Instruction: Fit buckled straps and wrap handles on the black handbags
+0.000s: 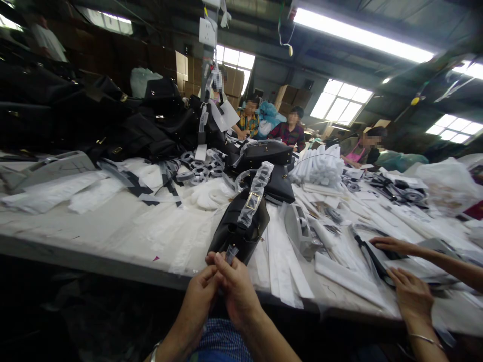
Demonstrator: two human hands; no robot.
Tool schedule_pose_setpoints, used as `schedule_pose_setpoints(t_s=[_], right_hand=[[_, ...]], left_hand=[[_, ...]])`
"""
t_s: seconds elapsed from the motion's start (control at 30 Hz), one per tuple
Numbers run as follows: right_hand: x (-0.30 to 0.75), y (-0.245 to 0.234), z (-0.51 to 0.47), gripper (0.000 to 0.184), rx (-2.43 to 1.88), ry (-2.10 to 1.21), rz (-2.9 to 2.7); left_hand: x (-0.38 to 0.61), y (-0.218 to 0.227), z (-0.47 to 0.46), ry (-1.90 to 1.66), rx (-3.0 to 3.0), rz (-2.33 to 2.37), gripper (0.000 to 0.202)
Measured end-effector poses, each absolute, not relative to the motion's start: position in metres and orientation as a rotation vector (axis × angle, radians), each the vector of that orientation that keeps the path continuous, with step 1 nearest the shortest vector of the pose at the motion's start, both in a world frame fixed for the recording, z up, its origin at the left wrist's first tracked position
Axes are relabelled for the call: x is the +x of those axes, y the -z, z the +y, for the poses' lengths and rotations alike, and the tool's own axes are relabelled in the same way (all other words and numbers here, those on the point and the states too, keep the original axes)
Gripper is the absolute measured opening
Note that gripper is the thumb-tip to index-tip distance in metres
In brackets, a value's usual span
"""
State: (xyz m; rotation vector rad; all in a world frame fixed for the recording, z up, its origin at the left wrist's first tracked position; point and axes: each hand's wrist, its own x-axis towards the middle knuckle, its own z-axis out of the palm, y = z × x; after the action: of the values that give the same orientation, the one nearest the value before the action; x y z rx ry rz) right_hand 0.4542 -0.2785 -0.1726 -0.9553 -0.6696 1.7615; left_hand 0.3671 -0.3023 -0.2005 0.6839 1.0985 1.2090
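Note:
A black handbag lies at the table's front edge, its near end toward me. Clear plastic wraps the strap with a gold buckle across its top. My left hand and my right hand meet at the bag's near end, fingers closed in a pinch. Between the right thumb and fingers rises a small strip of clear plastic. What the left fingertips pinch is hidden by the hands. Behind this bag sit further black bags.
Black bags are heaped at the left. White paper strips, a grey moulded form and rolled straps cover the table. At the right, a co-worker's hands handle a black strap. A post stands mid-table.

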Motion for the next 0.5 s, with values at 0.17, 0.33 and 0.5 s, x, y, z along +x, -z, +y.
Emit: schedule_pose_setpoints(t_s=[0.17, 0.33, 0.5], right_hand=[[0.448, 0.179, -0.281, 0.035, -1.069, -1.633, -0.683], [0.469, 0.19, -0.276, 0.045, -0.927, -1.677, -0.988], [0.515, 0.176, -0.26, 0.057, -1.114, -1.715, -1.515]], left_hand=[[0.37, 0.199, -0.303, -1.303, 0.777, 1.15, 0.038], [0.367, 0.208, -0.303, -1.146, 0.66, 1.148, 0.047], [0.364, 0.212, -0.302, -1.044, 0.619, 1.009, 0.051]])
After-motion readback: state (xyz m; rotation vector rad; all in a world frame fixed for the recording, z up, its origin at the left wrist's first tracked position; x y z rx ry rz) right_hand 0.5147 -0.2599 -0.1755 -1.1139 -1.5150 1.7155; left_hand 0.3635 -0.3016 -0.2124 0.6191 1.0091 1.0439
